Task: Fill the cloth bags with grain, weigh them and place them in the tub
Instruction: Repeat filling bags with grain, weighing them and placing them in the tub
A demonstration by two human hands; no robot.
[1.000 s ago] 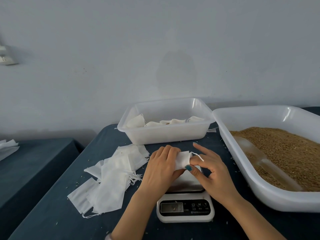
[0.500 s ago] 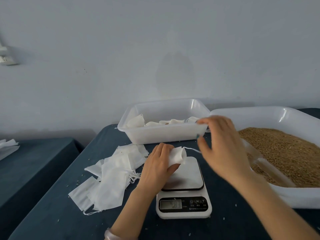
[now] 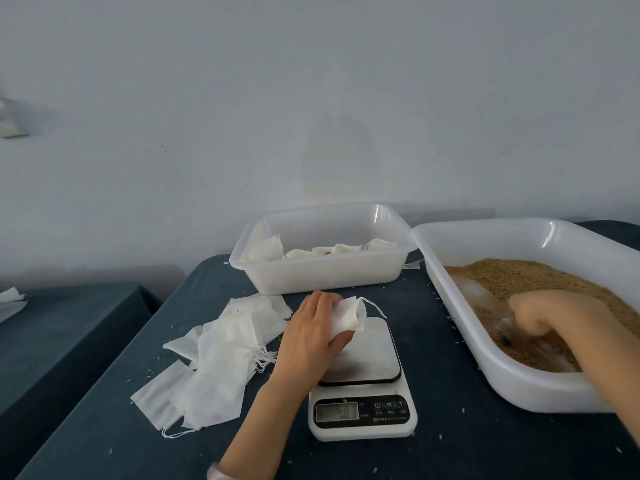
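Observation:
My left hand (image 3: 308,336) holds a small white cloth bag (image 3: 348,315) upright over the back left corner of the kitchen scale (image 3: 362,386), its mouth open and drawstring trailing right. My right hand (image 3: 554,317) is inside the large white grain tub (image 3: 512,379), curled round the handle of a clear plastic scoop (image 3: 481,296) that lies in the brown grain (image 3: 540,278). The hand is blurred. Behind the scale stands a smaller translucent tub (image 3: 325,275) with several filled white bags (image 3: 304,252) in it.
A loose pile of flat empty cloth bags (image 3: 221,355) lies left of the scale on the dark blue table (image 3: 450,445). Stray grains dot the cloth. A second dark table (image 3: 62,327) sits lower left. A pale wall stands close behind.
My right hand let go of the bag, swung right over the table and dropped into the grain tub onto the scoop. My left hand kept the bag above the scale.

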